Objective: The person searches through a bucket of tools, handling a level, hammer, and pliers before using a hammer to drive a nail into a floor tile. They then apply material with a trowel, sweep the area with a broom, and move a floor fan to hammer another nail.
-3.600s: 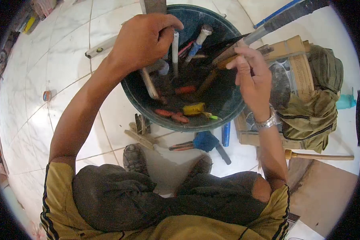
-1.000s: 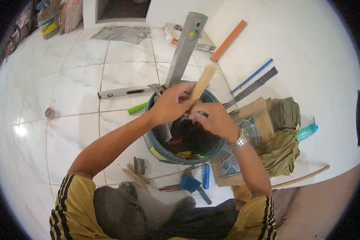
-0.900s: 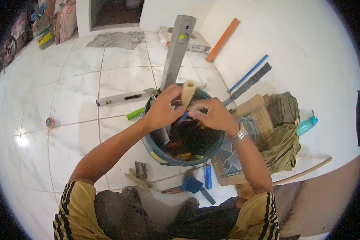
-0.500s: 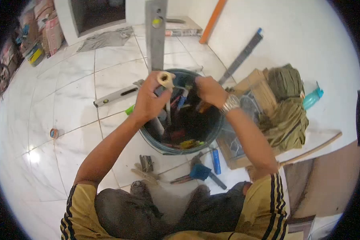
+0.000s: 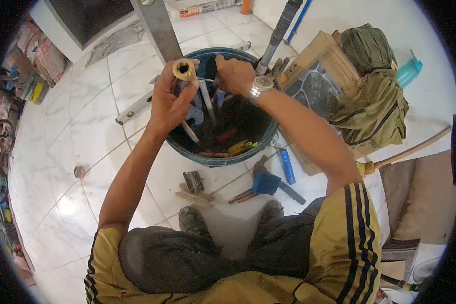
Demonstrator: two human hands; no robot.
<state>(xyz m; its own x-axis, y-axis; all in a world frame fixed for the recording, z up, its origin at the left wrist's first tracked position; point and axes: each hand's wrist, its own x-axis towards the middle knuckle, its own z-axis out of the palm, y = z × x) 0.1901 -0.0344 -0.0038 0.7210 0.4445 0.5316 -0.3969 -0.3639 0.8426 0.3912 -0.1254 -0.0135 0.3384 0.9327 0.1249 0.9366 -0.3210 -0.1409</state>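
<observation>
My hands have parted over the bucket (image 5: 223, 163), and the pale tube (image 5: 185, 70) has tipped so that its open end faces me. The tube now sits in my left hand (image 5: 168, 101) alone, fingers and thumb closed around it, just above the bucket's far left part; I judge this leaves the hollow end easy to look into. A thin rod (image 5: 205, 79) runs from beside the tube towards my right hand (image 5: 236, 76), which is half curled, thumb and first finger near each other; I cannot tell whether it grips the rod's end. Below and between my hands, a light strip (image 5: 206, 103) stands in the bucket, with a yellow tool (image 5: 239, 147) lying deeper and nearer to me. Beyond my left hand a grey level (image 5: 159, 31) rises by the rim, and a second level (image 5: 136, 109) juts out to the left of that hand. Past my right hand, a taped handle (image 5: 283, 28) slants up and away. To the right of my right forearm lie the carton (image 5: 339, 62) and the green bag (image 5: 374, 104), with the teal bottle (image 5: 408, 72) farther right. Nearer my knees than either hand, a blue cylinder (image 5: 287, 166) and a blue pad (image 5: 266, 183) lie on the tiles (image 5: 137, 195).
</observation>
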